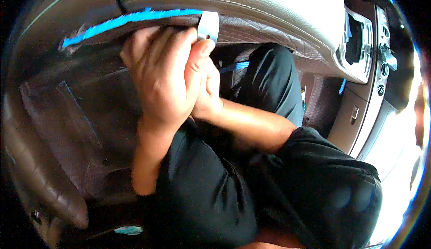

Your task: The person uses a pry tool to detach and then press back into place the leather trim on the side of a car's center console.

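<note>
Silvery, flat metal blade [209, 25] at the far side, left of centre, meets the right end of a ragged bright-blue strip [130, 21] beneath a pale, white-stitched leather panel [269, 2]. The left hand [161, 76] has its fingers curled, pinching the blade's near end under the thumb. Tucked against it on the right is the right hand [209, 100]; its fingers are hidden, so I cannot tell their state. Black-trousered legs [310, 181] fill the near side; a beige dashboard [348, 125] stands right.
</note>
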`<state>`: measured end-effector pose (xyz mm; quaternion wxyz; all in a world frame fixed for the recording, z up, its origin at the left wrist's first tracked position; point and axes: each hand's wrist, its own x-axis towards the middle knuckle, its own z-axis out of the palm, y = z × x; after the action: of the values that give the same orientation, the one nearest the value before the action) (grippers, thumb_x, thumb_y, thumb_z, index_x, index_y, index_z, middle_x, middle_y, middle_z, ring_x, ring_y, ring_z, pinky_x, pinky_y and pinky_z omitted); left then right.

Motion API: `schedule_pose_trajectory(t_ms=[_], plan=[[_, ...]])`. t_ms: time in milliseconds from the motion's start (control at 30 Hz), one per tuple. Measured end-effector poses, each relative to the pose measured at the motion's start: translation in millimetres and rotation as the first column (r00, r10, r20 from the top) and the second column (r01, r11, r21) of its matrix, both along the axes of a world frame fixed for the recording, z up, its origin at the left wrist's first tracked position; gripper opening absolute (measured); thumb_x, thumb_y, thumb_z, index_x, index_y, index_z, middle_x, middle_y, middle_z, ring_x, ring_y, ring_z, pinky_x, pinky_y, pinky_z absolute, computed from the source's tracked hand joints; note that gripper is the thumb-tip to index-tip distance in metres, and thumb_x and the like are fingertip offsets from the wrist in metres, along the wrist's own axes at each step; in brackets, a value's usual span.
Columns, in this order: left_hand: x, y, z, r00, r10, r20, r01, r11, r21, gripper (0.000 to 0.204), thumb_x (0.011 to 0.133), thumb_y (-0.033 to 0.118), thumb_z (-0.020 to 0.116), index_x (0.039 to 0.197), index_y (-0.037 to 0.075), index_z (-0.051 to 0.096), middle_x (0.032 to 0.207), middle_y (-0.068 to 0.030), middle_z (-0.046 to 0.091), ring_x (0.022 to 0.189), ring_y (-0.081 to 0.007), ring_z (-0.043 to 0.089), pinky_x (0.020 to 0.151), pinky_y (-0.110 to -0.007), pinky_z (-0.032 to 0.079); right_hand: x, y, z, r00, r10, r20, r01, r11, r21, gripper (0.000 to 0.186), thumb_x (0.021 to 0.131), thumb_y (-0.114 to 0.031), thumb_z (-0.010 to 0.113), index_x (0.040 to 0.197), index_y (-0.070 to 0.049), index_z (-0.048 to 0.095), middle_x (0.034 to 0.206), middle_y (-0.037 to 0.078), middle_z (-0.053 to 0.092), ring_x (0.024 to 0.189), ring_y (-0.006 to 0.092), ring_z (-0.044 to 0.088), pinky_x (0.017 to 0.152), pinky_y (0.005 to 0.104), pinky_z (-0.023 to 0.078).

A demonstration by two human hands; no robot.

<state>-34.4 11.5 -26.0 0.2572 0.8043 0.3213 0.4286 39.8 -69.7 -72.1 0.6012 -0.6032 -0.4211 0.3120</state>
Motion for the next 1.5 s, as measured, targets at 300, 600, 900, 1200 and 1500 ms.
schedule_pose_trajectory(t_ms=[300,600,900,1200,1500], plan=[[1,-5,0,1.000,-0.016,0.011,0.016,0.998,0.061,0.020,0.090,0.029,0.067,0.088,0.009,0.067,0.090,-0.0054,0.067,0.098,-0.0296,0.056,0.089,-0.044,0.039,37,-29,23,0.991,0.107,0.078,-0.096,0.986,-0.135,0.034,0.107,-0.030,0.038,0.100,-0.004,0.059,0.072,0.001,0.056,0.060,0.0109,0.052,0.056,0.0274,0.043],[-1,-8,2,1.000,0.005,-0.013,-0.005,0.999,0.045,0.023,0.088,0.032,0.069,0.092,0.009,0.068,0.094,-0.0053,0.068,0.100,-0.0305,0.057,0.091,-0.045,0.039,30,-34,20,0.998,0.056,0.026,-0.051,0.985,-0.162,0.041,0.108,-0.036,0.037,0.104,-0.002,0.059,0.078,0.002,0.058,0.065,0.0114,0.054,0.058,0.0276,0.044],[9,-14,-4,0.997,0.068,0.043,-0.069,0.997,0.038,0.022,0.089,0.026,0.068,0.095,0.005,0.065,0.090,-0.0097,0.064,0.098,-0.0346,0.055,0.087,-0.047,0.040,27,-26,19,0.993,0.013,0.118,0.003,0.992,-0.128,0.040,0.108,-0.032,0.037,0.116,0.000,0.060,0.097,0.014,0.067,0.084,0.0250,0.066,0.076,0.0357,0.052],[14,-9,-3,0.991,0.130,0.033,-0.132,0.989,0.062,0.017,0.089,0.025,0.067,0.095,0.010,0.067,0.090,-0.0061,0.065,0.095,-0.0302,0.056,0.088,-0.046,0.038,6,-17,-14,0.991,-0.004,-0.132,0.003,1.000,-0.009,0.040,0.109,-0.033,0.034,0.108,-0.002,0.060,0.101,0.009,0.063,0.094,0.0197,0.059,0.086,0.0336,0.048],[-5,-11,2,0.997,-0.040,0.067,0.035,0.997,0.063,0.014,0.090,0.019,0.063,0.090,0.006,0.062,0.090,-0.0081,0.065,0.097,-0.0314,0.057,0.091,-0.046,0.037,20,-36,20,0.995,0.077,0.057,-0.075,0.996,-0.047,0.039,0.107,-0.032,0.036,0.105,-0.002,0.061,0.091,0.007,0.061,0.081,0.0168,0.057,0.074,0.0318,0.047]])
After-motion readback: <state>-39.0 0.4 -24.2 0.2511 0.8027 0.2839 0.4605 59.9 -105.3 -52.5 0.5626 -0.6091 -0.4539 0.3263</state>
